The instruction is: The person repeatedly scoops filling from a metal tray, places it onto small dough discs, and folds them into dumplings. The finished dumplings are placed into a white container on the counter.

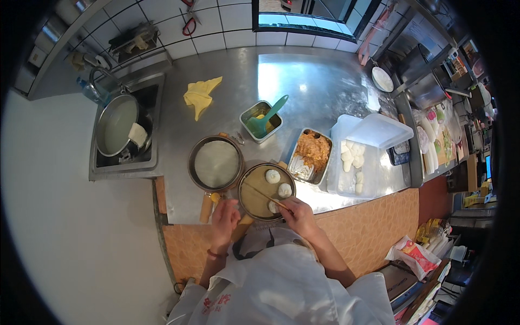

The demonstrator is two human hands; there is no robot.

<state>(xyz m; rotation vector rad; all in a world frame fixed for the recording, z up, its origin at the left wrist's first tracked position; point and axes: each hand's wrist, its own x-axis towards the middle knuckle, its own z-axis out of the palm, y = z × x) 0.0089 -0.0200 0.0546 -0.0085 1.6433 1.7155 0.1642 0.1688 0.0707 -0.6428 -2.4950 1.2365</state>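
Observation:
My right hand (300, 216) holds a thin wooden stick (266, 196) that reaches across a round steamer (241, 194) lined with brown material. Several white filled buns (272, 176) sit in its right half, one partly hidden by my right hand. My left hand (226, 219) is at the lower left of this steamer, fingers curled, with nothing seen in it; a small yellow thing (215, 197) lies just beyond it. Left of the steamer stands another round pan (217, 164) with a pale, flat inside. Orange-brown filling (312, 149) is in a metal tray (301, 172) to the right.
Beyond the steamers stands a metal container (243, 118) with a green spatula (271, 113). A yellow cloth (201, 96) lies farther left on the steel counter. A plastic box (375, 178) with dough pieces (352, 155) is at right. At left, a large pot (111, 136) sits in the sink (156, 154).

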